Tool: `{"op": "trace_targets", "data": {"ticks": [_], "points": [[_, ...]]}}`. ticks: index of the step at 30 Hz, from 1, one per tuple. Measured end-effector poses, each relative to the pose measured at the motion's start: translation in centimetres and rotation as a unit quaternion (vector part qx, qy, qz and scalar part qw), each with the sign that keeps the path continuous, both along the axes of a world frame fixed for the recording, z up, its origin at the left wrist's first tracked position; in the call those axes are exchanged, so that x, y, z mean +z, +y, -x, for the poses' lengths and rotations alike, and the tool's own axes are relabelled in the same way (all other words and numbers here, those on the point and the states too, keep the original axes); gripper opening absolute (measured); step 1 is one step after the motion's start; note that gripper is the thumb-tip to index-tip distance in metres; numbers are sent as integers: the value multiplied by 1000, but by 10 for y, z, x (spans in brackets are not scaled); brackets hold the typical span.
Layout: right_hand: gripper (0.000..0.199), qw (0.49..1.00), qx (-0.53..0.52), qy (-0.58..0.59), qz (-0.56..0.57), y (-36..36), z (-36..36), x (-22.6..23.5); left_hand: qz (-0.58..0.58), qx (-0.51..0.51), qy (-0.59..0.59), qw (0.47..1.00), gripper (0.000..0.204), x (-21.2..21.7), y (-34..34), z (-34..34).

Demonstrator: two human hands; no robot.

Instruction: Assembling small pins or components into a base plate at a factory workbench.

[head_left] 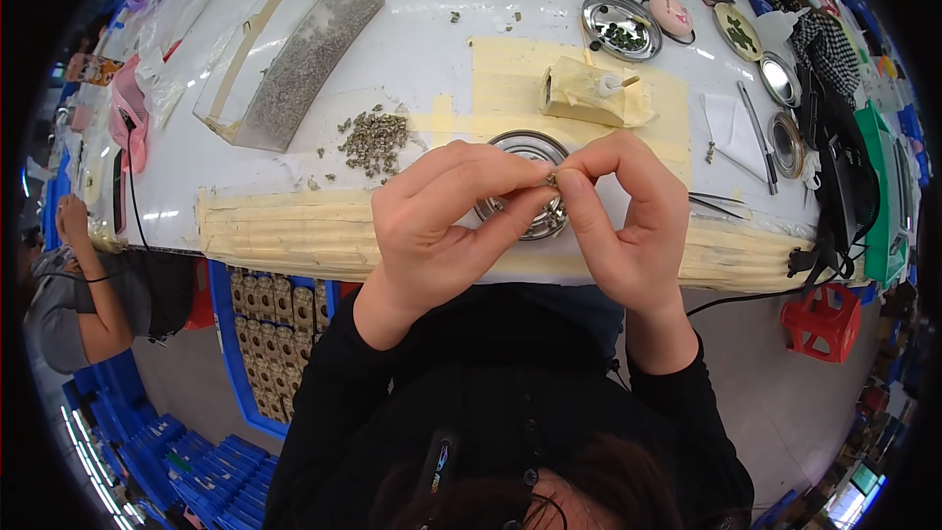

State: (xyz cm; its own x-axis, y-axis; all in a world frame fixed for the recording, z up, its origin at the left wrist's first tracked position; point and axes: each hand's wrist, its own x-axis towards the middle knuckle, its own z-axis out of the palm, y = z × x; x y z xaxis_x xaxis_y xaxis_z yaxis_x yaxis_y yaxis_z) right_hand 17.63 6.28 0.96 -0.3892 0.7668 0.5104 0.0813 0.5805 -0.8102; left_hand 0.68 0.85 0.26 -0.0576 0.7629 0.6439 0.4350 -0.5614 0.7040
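Observation:
Over a round metal dish (517,142) near the table's front edge, my left hand (446,206) and my right hand (628,221) meet fingertip to fingertip. Both are closed in a pinch on one small metal part (552,179), mostly covered by the fingers, so its exact kind does not show. A few similar bits lie in the dish, partly hidden behind my hands. Left of the dish, a loose pile of small metal parts (375,142) is spread on the white table.
A clear bin (324,39) of small grey parts stands at the back left. Behind the dish sits a tape-covered block (584,93) with a small white nozzle. Tweezers (716,204) lie at right; farther back is a metal plate (613,15) of dark green pieces. A person (83,285) sits far left.

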Motion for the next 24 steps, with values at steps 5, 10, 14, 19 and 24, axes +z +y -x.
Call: {"op": "trace_targets", "data": {"ticks": [5,10,14,19,24], "points": [[7,997,-38,-31,-60,1,0,0,-43,27,58,997,24,0,2,-1],[7,998,18,28,51,0,-2,0,-21,26,49,998,20,1,1,-1],[6,995,43,38,84,0,-3,2,-26,27,50,998,19,3,1,-1],[6,995,48,27,88,1,-4,0,-50,42,70,995,19,0,1,-3],[6,991,59,34,113,0,-4,0,-45,35,65,996,20,1,1,-3]]}}
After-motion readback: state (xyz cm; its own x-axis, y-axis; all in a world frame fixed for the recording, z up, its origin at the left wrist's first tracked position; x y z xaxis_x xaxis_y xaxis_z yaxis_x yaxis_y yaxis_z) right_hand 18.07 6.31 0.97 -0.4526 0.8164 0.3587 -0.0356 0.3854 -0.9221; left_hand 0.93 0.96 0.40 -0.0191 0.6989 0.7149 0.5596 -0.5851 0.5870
